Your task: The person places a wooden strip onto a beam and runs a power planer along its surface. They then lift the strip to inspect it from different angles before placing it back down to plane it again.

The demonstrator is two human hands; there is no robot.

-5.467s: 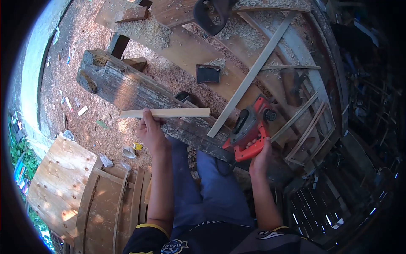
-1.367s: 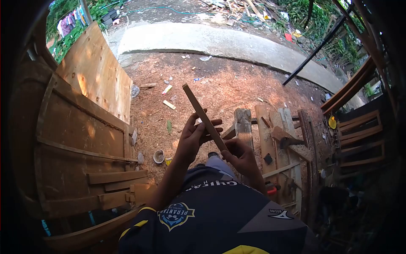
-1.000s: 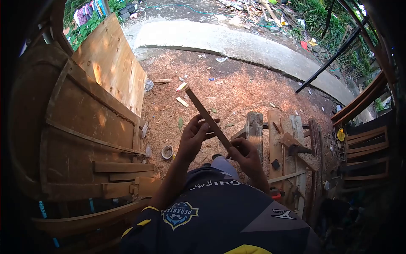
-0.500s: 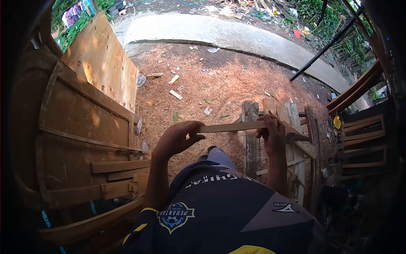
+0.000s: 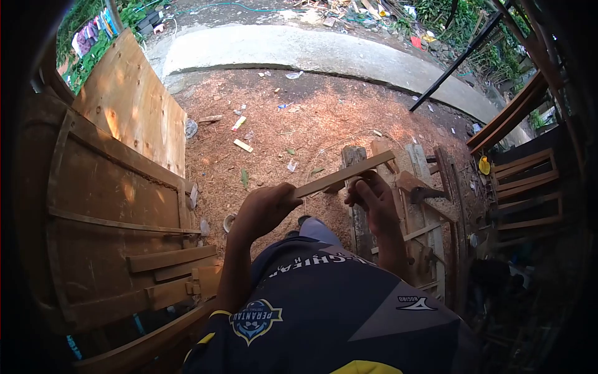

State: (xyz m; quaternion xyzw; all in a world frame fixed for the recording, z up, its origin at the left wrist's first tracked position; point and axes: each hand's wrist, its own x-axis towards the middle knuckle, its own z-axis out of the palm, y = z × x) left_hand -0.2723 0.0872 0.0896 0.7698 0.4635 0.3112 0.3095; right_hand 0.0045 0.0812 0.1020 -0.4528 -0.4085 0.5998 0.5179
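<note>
A narrow wooden strip (image 5: 346, 174) slants up to the right in front of my body. My left hand (image 5: 266, 209) is closed around its lower left end. Just below the strip's right half is my right hand (image 5: 375, 198), its fingers curled together and the fingertips close to the strip's lower edge. I cannot tell what, if anything, sits in those fingers. Under the strip's far end stands a rough wooden workbench (image 5: 356, 227) with a dark-handled tool (image 5: 427, 194) on it.
Wood shavings (image 5: 268, 137) and scraps cover the ground ahead, up to a concrete strip (image 5: 249, 47). A plywood sheet (image 5: 134, 93) and wooden panels (image 5: 118, 181) lean at my left. Wooden frames (image 5: 526, 177) stand at the right, near a dark pole (image 5: 461, 56).
The strip has swung from nearly level to tilted, its right end higher. My right hand has slid off that end toward the left and lower, while my left hand keeps its grip.
</note>
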